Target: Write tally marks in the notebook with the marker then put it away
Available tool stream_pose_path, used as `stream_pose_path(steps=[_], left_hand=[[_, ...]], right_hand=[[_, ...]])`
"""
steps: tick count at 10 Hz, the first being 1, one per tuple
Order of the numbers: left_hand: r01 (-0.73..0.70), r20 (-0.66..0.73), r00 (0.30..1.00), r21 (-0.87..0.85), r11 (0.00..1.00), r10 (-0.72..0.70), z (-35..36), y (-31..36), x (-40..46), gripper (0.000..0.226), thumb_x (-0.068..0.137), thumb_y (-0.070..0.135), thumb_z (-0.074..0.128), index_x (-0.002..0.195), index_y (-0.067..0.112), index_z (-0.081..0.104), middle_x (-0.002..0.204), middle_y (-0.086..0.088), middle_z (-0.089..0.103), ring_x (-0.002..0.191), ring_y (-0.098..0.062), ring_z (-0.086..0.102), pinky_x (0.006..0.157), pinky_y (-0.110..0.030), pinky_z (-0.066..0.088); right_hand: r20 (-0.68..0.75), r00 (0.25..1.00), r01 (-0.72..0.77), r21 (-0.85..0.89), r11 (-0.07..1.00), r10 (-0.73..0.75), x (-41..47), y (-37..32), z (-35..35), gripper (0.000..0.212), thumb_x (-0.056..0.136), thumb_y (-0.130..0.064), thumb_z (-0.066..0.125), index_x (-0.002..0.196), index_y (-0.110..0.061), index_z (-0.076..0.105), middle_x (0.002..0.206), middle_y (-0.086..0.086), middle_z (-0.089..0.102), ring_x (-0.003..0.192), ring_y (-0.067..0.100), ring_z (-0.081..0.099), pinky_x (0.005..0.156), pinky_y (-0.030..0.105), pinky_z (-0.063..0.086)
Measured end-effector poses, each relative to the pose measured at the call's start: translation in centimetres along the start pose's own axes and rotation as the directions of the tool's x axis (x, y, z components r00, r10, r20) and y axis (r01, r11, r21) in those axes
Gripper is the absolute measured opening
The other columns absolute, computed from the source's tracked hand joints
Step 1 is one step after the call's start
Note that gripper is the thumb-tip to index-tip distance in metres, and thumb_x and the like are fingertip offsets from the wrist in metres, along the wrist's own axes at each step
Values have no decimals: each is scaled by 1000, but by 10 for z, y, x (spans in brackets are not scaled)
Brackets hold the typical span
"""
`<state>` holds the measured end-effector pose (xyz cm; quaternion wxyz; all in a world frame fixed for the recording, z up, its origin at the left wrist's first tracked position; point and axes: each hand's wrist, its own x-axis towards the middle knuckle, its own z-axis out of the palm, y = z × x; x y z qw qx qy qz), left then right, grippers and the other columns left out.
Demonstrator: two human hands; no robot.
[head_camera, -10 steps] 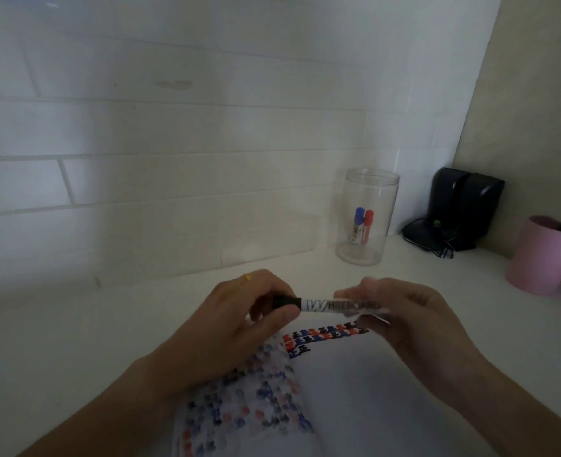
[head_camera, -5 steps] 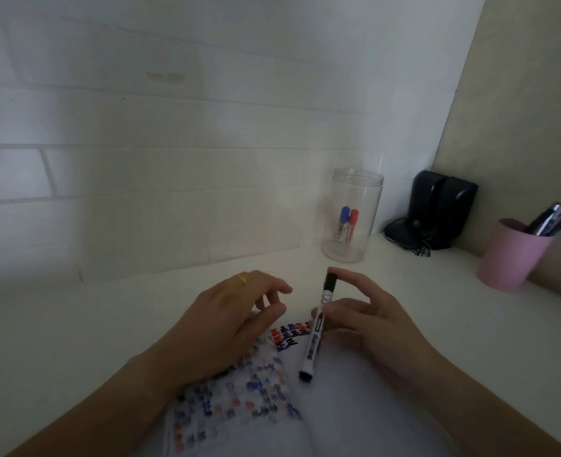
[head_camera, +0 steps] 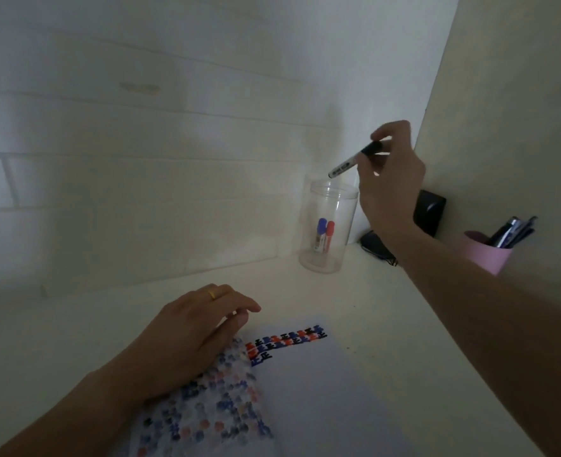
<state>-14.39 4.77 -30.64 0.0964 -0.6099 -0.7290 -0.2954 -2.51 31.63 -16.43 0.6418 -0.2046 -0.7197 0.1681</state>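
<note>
My right hand (head_camera: 387, 179) holds a capped black marker (head_camera: 354, 160) by its cap end, tilted, with its lower end just above the open mouth of a clear plastic jar (head_camera: 330, 206). A blue and a red marker (head_camera: 324, 235) stand inside the jar. The open notebook (head_camera: 305, 390) lies in front of me, with rows of black, blue and red tally marks along the top of its right page. My left hand (head_camera: 186, 338) rests flat on the notebook's left page, fingers apart, holding nothing.
A pink cup (head_camera: 485, 250) with several pens stands at the right by the beige wall. A black device (head_camera: 429, 212) with a cable sits in the corner behind the jar. White tiled wall runs along the back of the white counter (head_camera: 74, 324).
My right hand has lifted the marker from over the notebook up and back to above the jar. My left hand has let go of the marker and settled on the left page.
</note>
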Motion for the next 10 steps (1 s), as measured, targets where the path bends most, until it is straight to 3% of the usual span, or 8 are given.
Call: stream_pose_path(steps=[1,2,4,6,7,9,10], left_hand=[[4,-2,1000,11,1000,-4,0,-2,2,29,106,40,40,124,46,62,113,27,64,102,5,62,86,-20,50],[1,8,1000,18,1000,-1,0,-2,2,32,106,45,36,125,47,61,114,27,64,103,4,62,87,-23,52],[-31,14,999,32,999,31,0,-3,1,32,107,44,36,125,44,62,117,26,65,104,2,63,87,-27,53],[-71,37,997,54,996,69,1,-4,1,33,107,44,34,125,42,62,119,25,65,107,1,62,88,-28,53],[-82,46,996,61,995,79,1,-5,0,33,107,44,35,126,41,62,118,25,65,107,1,62,88,-27,54],[-90,82,993,41,995,87,-3,-3,-1,32,106,44,37,124,39,63,115,22,66,104,0,62,88,-28,54],[-88,108,990,16,996,86,-3,-3,-3,29,106,41,40,123,37,64,116,20,66,104,0,62,88,-27,55]], right_hand=[[114,993,56,-217,974,-32,12,21,14,23,89,-3,61,110,-13,60,93,8,74,84,25,71,80,41,59],[223,974,114,-358,927,-34,18,33,25,22,93,-7,63,114,-11,69,108,10,75,94,24,70,85,24,48],[342,939,142,-457,878,26,12,40,38,25,96,-7,59,115,-12,75,116,9,77,104,24,72,96,33,52],[348,937,170,-374,912,-31,-10,12,24,23,94,-8,60,111,-14,75,112,9,73,100,26,70,94,39,55],[401,911,200,-226,953,-96,-42,-15,9,20,91,-11,64,106,-17,75,107,5,73,93,21,70,88,42,58],[636,769,187,-136,973,-59,-133,-42,-38,20,92,-31,65,111,-30,72,105,-12,72,89,1,63,83,28,57],[684,728,111,-192,975,52,-165,-23,-53,19,92,-30,65,110,-30,73,103,-13,72,87,2,64,83,30,57]])
